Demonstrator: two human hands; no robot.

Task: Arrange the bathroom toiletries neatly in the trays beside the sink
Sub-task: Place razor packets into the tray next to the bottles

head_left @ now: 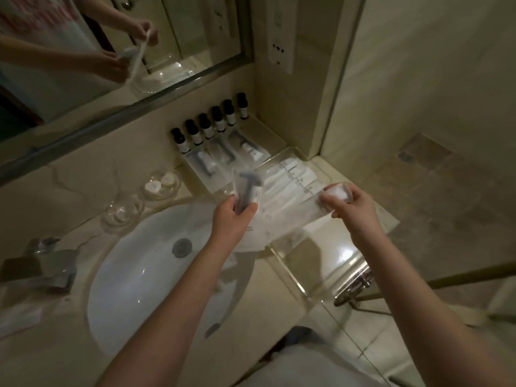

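Observation:
My left hand grips a clear packet holding a grey razor, held upright above the sink's right rim. My right hand pinches the end of a long clear packet with something white at its top, slanting down to the left. Below both hands lies a clear tray with several white sachets laid side by side. Behind it a second clear tray carries a row of several dark small bottles and wrapped razor packets.
The white sink with its drain is at lower left, the metal tap at the far left. Two glass dishes with small soaps stand behind the sink. A mirror fills the upper left. The counter edge drops off to the right.

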